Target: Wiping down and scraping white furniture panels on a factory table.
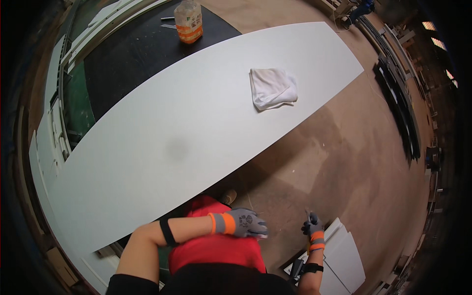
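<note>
My left hand [249,223], in a grey glove with an orange cuff, is held across my front, over red clothing. Its fingers are bent together, and a bit of something pale shows beneath their tips, too small to name. Off to the right, beyond the panel's edge, my right hand [312,225] wears a matching glove. Its fingers are closed round a thin, blurred item that sticks up past them; I cannot tell its kind. In front of me lies a long white panel [196,113] with a folded white cloth [273,89] on its right part. Neither hand touches the panel.
On a black surface [132,69] behind the panel stands a clear plastic bottle [189,22] with orange stripes, beside a small metal tool [168,19]. White boards [339,260] are stacked low at right. Dark strips [400,108] lie on the floor farther right. A person [361,10] is far off.
</note>
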### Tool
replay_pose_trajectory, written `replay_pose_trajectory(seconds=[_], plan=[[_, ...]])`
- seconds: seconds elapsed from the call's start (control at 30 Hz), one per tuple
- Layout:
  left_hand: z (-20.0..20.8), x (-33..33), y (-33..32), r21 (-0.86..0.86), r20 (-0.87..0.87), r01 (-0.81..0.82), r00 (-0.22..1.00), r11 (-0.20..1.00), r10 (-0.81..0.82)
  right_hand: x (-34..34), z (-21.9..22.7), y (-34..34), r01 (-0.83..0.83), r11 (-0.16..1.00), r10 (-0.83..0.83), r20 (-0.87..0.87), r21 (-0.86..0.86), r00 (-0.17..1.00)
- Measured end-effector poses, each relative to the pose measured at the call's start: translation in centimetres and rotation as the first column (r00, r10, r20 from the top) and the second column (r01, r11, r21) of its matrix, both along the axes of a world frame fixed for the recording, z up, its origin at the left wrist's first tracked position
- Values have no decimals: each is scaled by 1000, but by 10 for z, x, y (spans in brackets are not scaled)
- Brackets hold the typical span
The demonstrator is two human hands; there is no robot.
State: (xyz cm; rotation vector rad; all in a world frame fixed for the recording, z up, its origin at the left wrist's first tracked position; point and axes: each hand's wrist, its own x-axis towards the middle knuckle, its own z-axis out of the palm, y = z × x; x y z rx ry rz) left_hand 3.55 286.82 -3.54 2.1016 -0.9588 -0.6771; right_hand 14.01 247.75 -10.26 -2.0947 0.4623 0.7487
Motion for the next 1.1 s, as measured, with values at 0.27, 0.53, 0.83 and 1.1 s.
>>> replay_pose_trajectory(seconds=[0.27,0.53,0.83,1.1], plan=[[140,-6,182,-350,-167,-926,207,138,964,151,153,155,-20,952,-68,273,306,960],[83,45,434,-737,-73,-569,-470,-366,879,189,236,437,-581,497,596,233,644,768],[80,108,571,-450,-647,-381,-483,-807,590,167,150,684,-662,338,740,246,669,626],[63,20,484,-490,-14,-694,-598,-527,801,139,91,804,-867,439,661,568,237,490]])
